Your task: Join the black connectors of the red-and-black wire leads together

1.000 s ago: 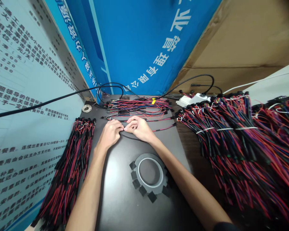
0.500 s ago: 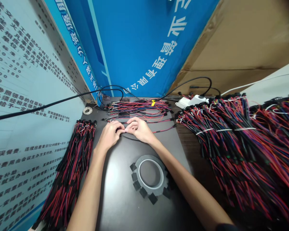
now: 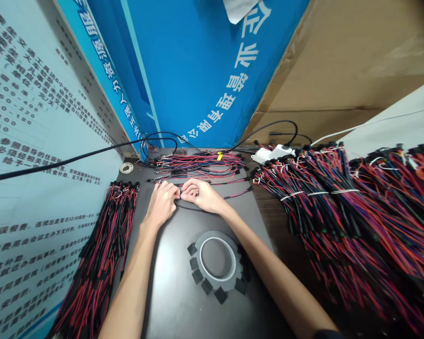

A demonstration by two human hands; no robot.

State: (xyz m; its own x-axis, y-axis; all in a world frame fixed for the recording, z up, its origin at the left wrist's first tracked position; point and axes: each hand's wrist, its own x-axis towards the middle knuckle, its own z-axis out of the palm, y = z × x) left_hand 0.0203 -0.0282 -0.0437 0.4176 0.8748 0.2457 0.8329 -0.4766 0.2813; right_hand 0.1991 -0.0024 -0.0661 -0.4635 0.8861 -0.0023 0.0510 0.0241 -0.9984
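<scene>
My left hand and my right hand meet at the middle of the grey table, fingertips pinched together. Between them they hold a wire harness, whose red and black wires run out to a black connector on the right. A black stretch of it loops below my right hand. The exact spot under the fingertips is hidden. Just beyond my hands, several similar harnesses lie in a loose pile, one marked with a yellow tag. Nearer to me sits a grey tape roll with black tape pieces stuck around its edge.
Bundled harnesses line the table's left side. Larger tied bundles are heaped on the right. A white adapter and black cables lie at the back. A coiled white cord rests back left. Blue panels and cardboard stand behind.
The view has shifted slightly. Both hands stay together on the harness, their fingers drawn a little closer and more tightly bent.
</scene>
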